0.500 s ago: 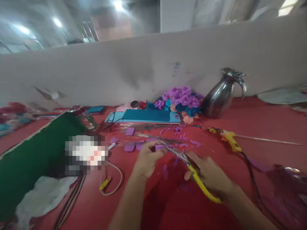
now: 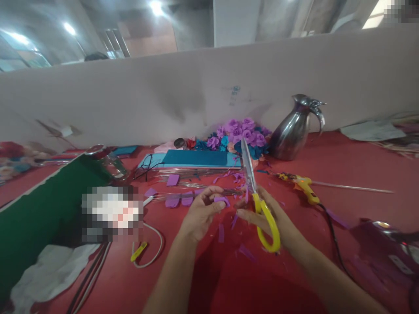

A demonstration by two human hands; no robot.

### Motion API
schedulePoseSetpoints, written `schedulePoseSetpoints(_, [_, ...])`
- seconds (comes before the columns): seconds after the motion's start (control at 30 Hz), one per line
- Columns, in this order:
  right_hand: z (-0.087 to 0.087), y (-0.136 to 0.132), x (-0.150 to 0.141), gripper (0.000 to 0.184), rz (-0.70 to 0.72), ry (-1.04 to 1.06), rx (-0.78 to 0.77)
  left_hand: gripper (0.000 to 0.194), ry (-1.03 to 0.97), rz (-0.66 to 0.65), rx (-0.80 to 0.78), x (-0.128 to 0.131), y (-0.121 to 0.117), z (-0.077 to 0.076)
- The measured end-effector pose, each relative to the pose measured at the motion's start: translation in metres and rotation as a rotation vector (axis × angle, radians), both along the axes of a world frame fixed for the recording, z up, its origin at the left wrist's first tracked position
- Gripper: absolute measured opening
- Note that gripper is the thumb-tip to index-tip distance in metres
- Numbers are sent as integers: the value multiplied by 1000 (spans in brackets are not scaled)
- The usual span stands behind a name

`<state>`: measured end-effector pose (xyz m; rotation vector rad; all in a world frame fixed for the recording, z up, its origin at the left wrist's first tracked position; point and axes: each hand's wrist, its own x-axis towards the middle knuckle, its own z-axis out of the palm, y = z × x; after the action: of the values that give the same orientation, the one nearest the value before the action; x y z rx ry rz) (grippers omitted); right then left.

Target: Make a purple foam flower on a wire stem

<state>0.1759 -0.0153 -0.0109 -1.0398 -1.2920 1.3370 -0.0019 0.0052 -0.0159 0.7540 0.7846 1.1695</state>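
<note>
Scissors with yellow handles (image 2: 269,224) rest in my right hand (image 2: 278,218), their blades together and pointing up and away. That hand's thumb and fingers reach leftward past the handles. My left hand (image 2: 199,216) has its fingers curled around a small purple paper piece (image 2: 221,200), close to the thumb tip. A few centimetres separate the two hands. Beyond them lie purple paper petals (image 2: 173,200), thin wires (image 2: 183,185) and purple scraps (image 2: 237,176). One more strip of purple paper (image 2: 221,233) lies below my left hand.
A yellow glue gun (image 2: 306,188) with a black cord lies at right, near a metal jug (image 2: 292,128). Purple paper flowers (image 2: 244,131) and blue sheets (image 2: 196,157) are at the back. At left stand a green box (image 2: 42,209) and a looped white cable (image 2: 160,244).
The scissors have swung from pointing left toward my left hand to pointing upward, away from it. My right hand has turned its thumb and fingers toward my left hand.
</note>
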Motion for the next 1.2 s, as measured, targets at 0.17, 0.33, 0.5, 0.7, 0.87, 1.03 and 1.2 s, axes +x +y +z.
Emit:
schedulePoseSetpoints(0.17, [-4, 10, -8, 41, 26, 200, -61, 38, 181, 7, 42, 4, 0, -1])
schedulePoseSetpoints(0.33, [-24, 11, -14, 37, -55, 349, -122, 32, 237, 89, 89, 9, -1, 0])
schedulePoseSetpoints(0.5, [-32, 9, -21, 36, -176, 533, -153, 16, 66, 132, 54, 26, -5, -7])
schedulePoseSetpoints(0.7, [-31, 4, -29, 32, -183, 552, -170, 12, 66, 150, 95, 35, -12, -10])
schedulePoseSetpoints(0.87, [-33, -1, -31, 36, -221, 509, -80, 13, 266, 184, 156, 30, -12, -7])
schedulePoseSetpoints(1.03, [-36, -2, -26, 36, -264, 384, -27, 8, 407, 174, 219, 22, -9, -5])
schedulePoseSetpoints(1.2, [-32, -2, -25, 34, -243, 385, -5, 10, 480, 177, 257, 24, -10, -1])
